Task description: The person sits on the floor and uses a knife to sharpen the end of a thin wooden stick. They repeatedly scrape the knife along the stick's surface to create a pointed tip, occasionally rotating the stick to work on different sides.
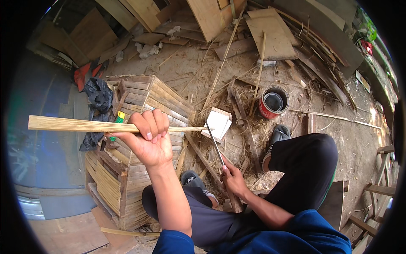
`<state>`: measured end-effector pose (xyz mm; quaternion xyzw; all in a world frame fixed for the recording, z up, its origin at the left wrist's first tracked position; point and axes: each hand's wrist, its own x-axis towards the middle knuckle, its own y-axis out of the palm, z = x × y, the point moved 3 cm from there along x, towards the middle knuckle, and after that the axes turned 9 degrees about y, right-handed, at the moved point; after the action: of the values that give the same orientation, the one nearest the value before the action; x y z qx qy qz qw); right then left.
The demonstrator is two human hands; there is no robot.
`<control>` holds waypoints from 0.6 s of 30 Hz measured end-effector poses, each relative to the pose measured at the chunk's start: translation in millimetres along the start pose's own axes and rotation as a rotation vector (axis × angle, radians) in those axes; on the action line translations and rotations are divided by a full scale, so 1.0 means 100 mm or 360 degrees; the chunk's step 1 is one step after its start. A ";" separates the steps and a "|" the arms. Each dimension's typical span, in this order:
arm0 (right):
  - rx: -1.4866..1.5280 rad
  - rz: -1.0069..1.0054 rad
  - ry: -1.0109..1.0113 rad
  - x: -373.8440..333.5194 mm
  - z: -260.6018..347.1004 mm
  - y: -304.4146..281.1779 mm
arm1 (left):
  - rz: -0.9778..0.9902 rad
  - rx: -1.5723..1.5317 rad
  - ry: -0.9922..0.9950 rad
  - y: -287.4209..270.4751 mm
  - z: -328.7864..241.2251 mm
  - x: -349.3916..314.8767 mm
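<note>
My left hand (153, 137) is closed around a long, pale bamboo strip (72, 124), held roughly level with its wide end pointing left. The strip narrows toward the right, where its tip meets or overlaps the blade of a knife (215, 143); I cannot tell whether they touch. My right hand (234, 180), between my knees, grips this knife with the thin blade slanting up and to the left. Behind the blade lies a small block with a white top (218, 122). My right fingers hide most of the knife's handle.
A slatted wooden crate (137, 171) stands at my left, with a yellow-and-green handle (120, 117) and a black plastic bag (99, 95) by it. A red can (267, 111) is beyond my right foot. Shavings, sticks and boards (270, 36) litter the ground ahead.
</note>
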<state>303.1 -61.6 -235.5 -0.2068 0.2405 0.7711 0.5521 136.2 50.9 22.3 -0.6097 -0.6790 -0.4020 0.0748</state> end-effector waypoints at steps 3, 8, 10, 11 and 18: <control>0.0045 0.0012 0.0026 -0.03 0.01 -0.01 | 0.0056 -0.0060 0.0020 -0.01 0.04 0.00; 0.0173 0.0009 0.0162 -0.19 0.02 -0.07 | 0.0101 -0.0024 0.0081 -0.08 0.08 -0.05; 0.0321 0.0083 0.0126 -0.22 0.08 -0.07 | 0.0109 -0.0075 0.0109 -0.13 0.09 -0.05; 0.0304 0.0068 0.0069 -0.21 0.11 -0.07 | 0.0129 -0.0101 0.0118 -0.16 0.08 -0.04; 0.0322 0.0011 -0.0579 -0.16 0.27 0.04 | 0.0160 -0.0109 0.0106 -0.20 0.05 -0.04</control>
<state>302.5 -58.2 -204.0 -0.0067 0.2138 0.7695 0.6018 121.5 52.1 7.8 -0.6314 -0.6306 -0.4408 0.0965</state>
